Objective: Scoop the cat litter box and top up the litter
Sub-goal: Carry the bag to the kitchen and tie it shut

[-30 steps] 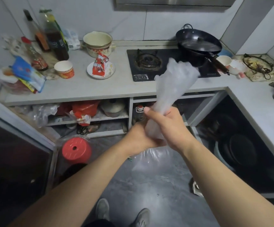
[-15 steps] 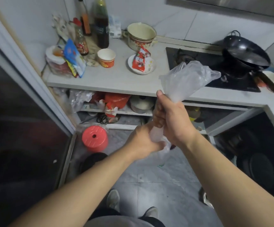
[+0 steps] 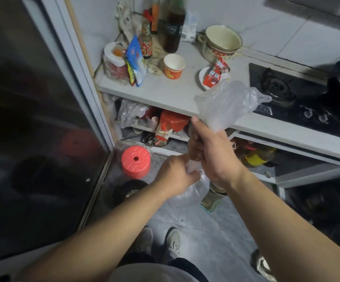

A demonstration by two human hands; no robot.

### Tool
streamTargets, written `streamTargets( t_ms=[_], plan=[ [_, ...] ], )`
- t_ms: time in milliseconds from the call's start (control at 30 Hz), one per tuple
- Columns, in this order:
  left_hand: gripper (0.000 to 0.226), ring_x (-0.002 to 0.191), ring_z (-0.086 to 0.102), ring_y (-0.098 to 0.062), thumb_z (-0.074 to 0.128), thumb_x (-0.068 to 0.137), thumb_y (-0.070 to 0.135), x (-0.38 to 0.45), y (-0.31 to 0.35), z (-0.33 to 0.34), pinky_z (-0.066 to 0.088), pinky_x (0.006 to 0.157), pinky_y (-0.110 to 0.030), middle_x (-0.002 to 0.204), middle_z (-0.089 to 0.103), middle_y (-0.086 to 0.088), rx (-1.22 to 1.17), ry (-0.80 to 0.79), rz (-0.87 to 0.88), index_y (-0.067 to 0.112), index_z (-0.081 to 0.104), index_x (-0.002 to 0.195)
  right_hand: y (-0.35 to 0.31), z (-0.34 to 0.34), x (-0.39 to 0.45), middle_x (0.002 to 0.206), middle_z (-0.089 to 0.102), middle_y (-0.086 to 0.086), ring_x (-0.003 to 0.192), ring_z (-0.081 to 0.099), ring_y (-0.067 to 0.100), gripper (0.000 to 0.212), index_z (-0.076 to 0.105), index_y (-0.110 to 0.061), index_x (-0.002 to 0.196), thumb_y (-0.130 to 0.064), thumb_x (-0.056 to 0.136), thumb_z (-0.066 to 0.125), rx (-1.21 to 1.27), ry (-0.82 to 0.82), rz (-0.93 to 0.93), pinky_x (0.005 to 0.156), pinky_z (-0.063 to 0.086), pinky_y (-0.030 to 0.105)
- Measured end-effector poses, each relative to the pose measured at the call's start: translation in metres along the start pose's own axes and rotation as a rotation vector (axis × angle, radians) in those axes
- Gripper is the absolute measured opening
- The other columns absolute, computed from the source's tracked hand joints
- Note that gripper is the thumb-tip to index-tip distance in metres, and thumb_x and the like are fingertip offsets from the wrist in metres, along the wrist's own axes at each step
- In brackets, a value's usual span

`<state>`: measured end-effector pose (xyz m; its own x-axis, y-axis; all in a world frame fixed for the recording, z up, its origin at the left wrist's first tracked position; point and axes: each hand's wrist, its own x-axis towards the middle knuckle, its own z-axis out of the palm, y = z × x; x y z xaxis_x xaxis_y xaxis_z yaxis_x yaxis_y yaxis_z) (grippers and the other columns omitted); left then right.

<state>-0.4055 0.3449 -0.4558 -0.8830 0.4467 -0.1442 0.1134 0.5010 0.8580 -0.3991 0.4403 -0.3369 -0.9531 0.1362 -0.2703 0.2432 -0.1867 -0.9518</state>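
Evidently this is bag work: at centre frame the right hand (image 3: pixel 211 153) has a closed grip round the gathered neck of a clear plastic bag (image 3: pixel 229 105), the left hand (image 3: pixel 175 176) pinching it below. No litter box in sight. Next, I'd guess, knot the neck without tearing it.

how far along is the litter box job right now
Early, by the look of it. Nothing shows as scooped or topped up: no litter box, scoop or litter is in view. In hand: the right hand and left hand both grip a clear plastic bag. Scooping and refilling are left.
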Motion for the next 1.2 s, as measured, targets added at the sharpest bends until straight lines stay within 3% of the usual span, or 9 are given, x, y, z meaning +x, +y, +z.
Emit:
streamTargets(
  t_ms=[300, 500, 633, 733, 833, 933, 1033, 1200],
  plan=[
    [0.021, 0.068, 0.066, -0.019, 0.075, 0.081, 0.027, 0.006, -0.017, -0.01, 0.05, 0.057, -0.033, 0.067, 0.065, -0.003, -0.009, 0.013, -0.102, 0.015, 0.06, 0.072, 0.015, 0.01, 0.024, 0.055, 0.023, 0.0, 0.049, 0.018, 0.016, 0.039, 0.035, -0.016, 0.07, -0.028, 0.102, 0.054, 0.021, -0.054, 0.059, 0.048, 0.014, 0.031],
    [0.043, 0.048, 0.043, -0.015, 0.074, 0.08, 0.022, 0.013, -0.025, 0.001, 0.032, 0.05, -0.025, 0.044, 0.04, 0.007, -0.02, 0.08, -0.119, 0.028, 0.044, 0.049, 0.023, 0.002, 0.035, 0.052, 0.026, 0.001, 0.044, 0.022, 0.016, 0.039, 0.035, -0.016, 0.07, -0.03, 0.102, 0.054, 0.01, -0.089, 0.07, 0.046, 0.018, 0.028],
    [0.045, 0.051, 0.05, -0.021, 0.074, 0.081, 0.021, 0.015, -0.025, 0.01, 0.043, 0.05, -0.037, 0.05, 0.047, 0.003, 0.001, 0.119, -0.159, 0.021, 0.041, 0.051, 0.028, -0.007, 0.038, 0.052, 0.028, 0.002, 0.043, 0.024, 0.016, 0.043, 0.036, -0.017, 0.065, -0.027, 0.101, 0.055, 0.034, -0.102, 0.092, 0.045, 0.021, 0.026],
    [0.026, 0.06, 0.063, -0.028, 0.07, 0.081, 0.026, 0.013, -0.03, 0.019, 0.053, 0.057, -0.045, 0.059, 0.06, -0.007, 0.02, 0.135, -0.161, 0.012, 0.056, 0.064, 0.035, -0.015, 0.04, 0.053, 0.03, 0.002, 0.044, 0.028, 0.015, 0.042, 0.038, -0.017, 0.064, -0.029, 0.1, 0.057, 0.028, -0.129, 0.104, 0.045, 0.025, 0.026],
    [0.021, 0.069, 0.068, -0.022, 0.069, 0.077, 0.037, 0.007, -0.033, 0.029, 0.055, 0.061, -0.044, 0.069, 0.066, -0.001, 0.023, 0.124, -0.205, 0.018, 0.061, 0.078, 0.046, -0.022, 0.042, 0.05, 0.032, 0.0, 0.041, 0.028, 0.014, 0.043, 0.04, -0.017, 0.063, -0.029, 0.101, 0.056, 0.034, -0.173, 0.095, 0.045, 0.026, 0.027],
    [0.04, 0.091, 0.069, -0.011, 0.076, 0.07, 0.05, -0.004, -0.035, 0.034, 0.059, 0.076, -0.042, 0.094, 0.07, 0.007, -0.056, 0.146, -0.24, 0.031, 0.06, 0.101, 0.058, -0.027, 0.043, 0.046, 0.034, 0.002, 0.04, 0.03, 0.015, 0.05, 0.044, -0.013, 0.056, -0.029, 0.102, 0.054, 0.083, -0.232, 0.097, 0.048, 0.032, 0.027],
    [0.06, 0.111, 0.064, -0.009, 0.087, 0.067, 0.048, -0.02, -0.035, 0.034, 0.055, 0.092, -0.043, 0.113, 0.066, 0.009, -0.209, 0.207, -0.242, 0.033, 0.054, 0.114, 0.067, -0.032, 0.046, 0.046, 0.037, 0.008, 0.041, 0.035, 0.018, 0.057, 0.046, 0.014, 0.066, -0.03, 0.101, 0.056, 0.106, -0.256, 0.106, 0.053, 0.037, 0.029],
    [0.093, 0.123, 0.057, -0.012, 0.091, 0.059, 0.053, -0.038, -0.038, 0.029, 0.051, 0.102, -0.045, 0.132, 0.057, 0.006, -0.219, 0.381, -0.272, 0.033, 0.043, 0.135, 0.073, -0.029, 0.045, 0.046, 0.039, 0.009, 0.044, 0.038, 0.024, 0.053, 0.047, -0.006, 0.057, -0.03, 0.104, 0.051, 0.068, -0.399, 0.076, 0.057, 0.041, 0.028]
  ],
)
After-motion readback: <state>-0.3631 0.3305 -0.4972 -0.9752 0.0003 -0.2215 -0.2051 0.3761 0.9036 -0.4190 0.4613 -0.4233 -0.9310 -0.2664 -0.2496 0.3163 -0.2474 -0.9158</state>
